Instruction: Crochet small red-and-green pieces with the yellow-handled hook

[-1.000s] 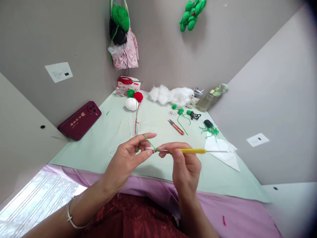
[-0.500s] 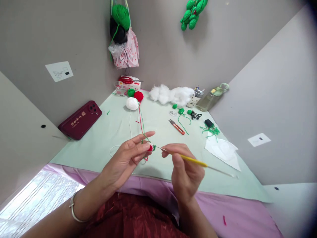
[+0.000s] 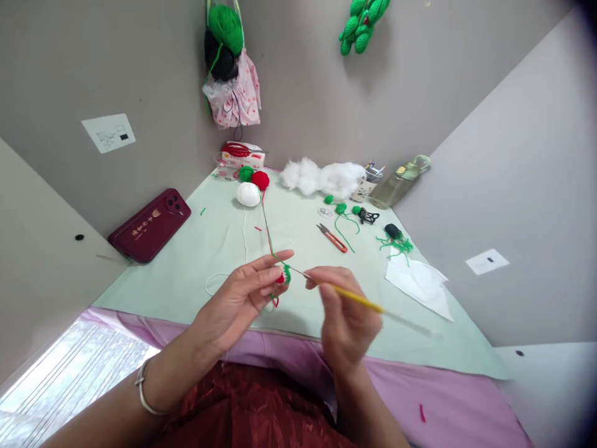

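My left hand (image 3: 242, 298) pinches a small red and green crochet piece (image 3: 282, 275) above the near edge of the pale green mat (image 3: 196, 267), index finger stretched out. A green and a red strand (image 3: 267, 225) run from the piece back to the green yarn ball (image 3: 245, 173) and red yarn ball (image 3: 260, 180). My right hand (image 3: 347, 320) grips a yellow-handled crochet hook (image 3: 359, 299), its metal tip in the piece.
A white yarn ball (image 3: 247, 194), white stuffing (image 3: 321, 177), orange snips (image 3: 332, 238), green crochet bits (image 3: 342, 210), a bottle (image 3: 396, 183) and white paper (image 3: 420, 283) lie on the mat. A maroon phone (image 3: 149, 225) leans at the left wall. Yarn bags (image 3: 228, 68) hang above.
The hook swung from level to slanting down to the right, its tip now in the piece. The red and green piece came into view at my left fingertips and the strands pulled taut.
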The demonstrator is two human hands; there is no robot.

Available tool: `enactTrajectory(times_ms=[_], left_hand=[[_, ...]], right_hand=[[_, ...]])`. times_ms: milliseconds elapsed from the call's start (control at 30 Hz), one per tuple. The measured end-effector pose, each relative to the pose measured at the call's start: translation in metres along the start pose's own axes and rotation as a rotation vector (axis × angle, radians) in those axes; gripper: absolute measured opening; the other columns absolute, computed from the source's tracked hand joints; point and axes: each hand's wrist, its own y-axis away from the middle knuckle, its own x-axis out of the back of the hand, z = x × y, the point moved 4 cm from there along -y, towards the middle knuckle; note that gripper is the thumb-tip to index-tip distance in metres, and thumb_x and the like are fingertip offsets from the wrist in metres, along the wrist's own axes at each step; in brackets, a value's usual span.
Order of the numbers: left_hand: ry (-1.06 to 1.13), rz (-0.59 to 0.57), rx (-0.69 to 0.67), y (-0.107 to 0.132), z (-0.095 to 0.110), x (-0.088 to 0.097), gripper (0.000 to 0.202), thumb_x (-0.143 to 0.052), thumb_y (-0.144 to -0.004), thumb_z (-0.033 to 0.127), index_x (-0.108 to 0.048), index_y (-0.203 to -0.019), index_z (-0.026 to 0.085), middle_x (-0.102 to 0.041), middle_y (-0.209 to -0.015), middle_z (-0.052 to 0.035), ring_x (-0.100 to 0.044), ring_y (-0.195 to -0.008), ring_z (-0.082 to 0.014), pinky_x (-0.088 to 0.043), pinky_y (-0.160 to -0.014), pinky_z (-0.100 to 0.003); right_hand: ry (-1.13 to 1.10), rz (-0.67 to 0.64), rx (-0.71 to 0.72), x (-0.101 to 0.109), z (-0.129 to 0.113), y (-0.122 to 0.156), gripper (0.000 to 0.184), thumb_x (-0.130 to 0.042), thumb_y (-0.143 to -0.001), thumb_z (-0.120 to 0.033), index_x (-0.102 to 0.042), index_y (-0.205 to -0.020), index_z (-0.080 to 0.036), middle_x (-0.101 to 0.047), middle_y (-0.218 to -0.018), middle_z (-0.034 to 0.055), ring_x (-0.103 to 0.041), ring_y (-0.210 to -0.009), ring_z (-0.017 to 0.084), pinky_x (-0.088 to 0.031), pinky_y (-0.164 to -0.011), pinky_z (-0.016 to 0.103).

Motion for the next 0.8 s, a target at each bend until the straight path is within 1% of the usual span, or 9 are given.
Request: enactTrajectory(times_ms=[100, 200, 300, 400, 467, 533, 600, 733, 800], left_hand=[[-0.066, 0.011, -0.079, 0.0, 0.004, 0.002, 0.032, -0.09, -0.078, 0.028, -0.086, -0.11, 0.024, -0.067, -0.084, 0.0009, -0.058, -0.081, -0.012, -0.046, -0.083, -0.026], [-0.204, -0.01, -0.159, 0.004, 0.005, 0.002, 0.031, -0.088, -0.082, 0.028, -0.085, -0.113, 0.032, -0.066, -0.083, 0.0028, -0.057, -0.081, -0.0114, -0.043, -0.079, -0.024], [-0.291, -0.009, -0.188, 0.006, 0.004, 0.002, 0.029, -0.085, -0.086, 0.032, -0.084, -0.115, 0.035, -0.066, -0.086, 0.0027, -0.055, -0.084, -0.0119, -0.041, -0.077, -0.024], [-0.342, 0.007, -0.199, 0.008, 0.006, 0.003, 0.029, -0.084, -0.088, 0.034, -0.083, -0.116, 0.036, -0.065, -0.089, 0.002, -0.054, -0.087, -0.013, -0.041, -0.077, -0.025], [-0.365, 0.006, -0.219, 0.008, 0.008, 0.004, 0.029, -0.084, -0.088, 0.034, -0.083, -0.116, 0.037, -0.063, -0.09, 0.0019, -0.054, -0.089, -0.0136, -0.042, -0.08, -0.025], [-0.404, 0.011, -0.248, 0.008, 0.009, 0.005, 0.028, -0.083, -0.089, 0.033, -0.083, -0.117, 0.038, -0.062, -0.09, 0.0021, -0.054, -0.089, -0.014, -0.042, -0.083, -0.026], [-0.462, 0.021, -0.287, 0.009, 0.01, 0.006, 0.029, -0.082, -0.09, 0.033, -0.082, -0.118, 0.038, -0.063, -0.09, 0.0024, -0.054, -0.089, -0.0143, -0.042, -0.084, -0.027], [-0.563, 0.073, -0.393, 0.012, 0.009, 0.004, 0.03, -0.081, -0.091, 0.027, -0.081, -0.12, 0.036, -0.064, -0.089, 0.0026, -0.054, -0.088, -0.0147, -0.042, -0.088, -0.028], [-0.512, 0.089, -0.391, 0.012, 0.008, 0.002, 0.034, -0.082, -0.089, 0.025, -0.081, -0.121, 0.035, -0.065, -0.089, 0.0029, -0.054, -0.088, -0.0141, -0.042, -0.089, -0.028]], right_hand=[[-0.234, 0.004, -0.188, 0.0, 0.005, -0.005, 0.023, -0.058, -0.104, -0.017, -0.079, -0.101, -0.026, -0.075, -0.087, 0.0018, -0.067, -0.075, 0.016, -0.056, -0.069, 0.033], [-0.271, -0.078, -0.203, -0.006, 0.004, -0.005, 0.019, -0.063, -0.102, -0.019, -0.08, -0.101, -0.027, -0.079, -0.094, 0.0031, -0.07, -0.084, 0.018, -0.057, -0.074, 0.033], [-0.282, -0.054, -0.26, -0.006, 0.008, -0.003, 0.018, -0.063, -0.103, -0.022, -0.081, -0.102, -0.027, -0.079, -0.092, 0.0023, -0.069, -0.079, 0.016, -0.058, -0.073, 0.031], [-0.391, -0.038, -0.341, -0.004, 0.013, -0.002, 0.02, -0.059, -0.106, -0.027, -0.079, -0.101, -0.025, -0.079, -0.092, 0.0027, -0.07, -0.074, 0.015, -0.06, -0.07, 0.031], [-0.412, -0.032, -0.339, -0.003, 0.013, -0.002, 0.022, -0.056, -0.107, -0.029, -0.077, -0.1, -0.023, -0.079, -0.092, 0.0035, -0.072, -0.074, 0.015, -0.061, -0.07, 0.031], [-0.327, -0.029, -0.288, 0.0, 0.008, -0.003, 0.022, -0.055, -0.107, -0.026, -0.076, -0.101, -0.023, -0.079, -0.091, 0.0031, -0.072, -0.073, 0.015, -0.062, -0.069, 0.03], [-0.179, -0.049, -0.182, 0.002, 0.001, -0.002, 0.022, -0.053, -0.107, -0.02, -0.075, -0.105, -0.023, -0.078, -0.092, 0.0026, -0.073, -0.075, 0.014, -0.062, -0.071, 0.03], [0.088, -0.133, 0.145, -0.004, -0.01, 0.007, 0.028, -0.051, -0.104, -0.011, -0.07, -0.12, -0.024, -0.079, -0.101, 0.0068, -0.075, -0.09, 0.019, -0.064, -0.077, 0.034], [0.213, -0.121, 0.286, -0.008, -0.011, 0.013, 0.03, -0.056, -0.101, -0.01, -0.07, -0.125, -0.024, -0.079, -0.104, 0.0093, -0.076, -0.093, 0.021, -0.064, -0.077, 0.036]])
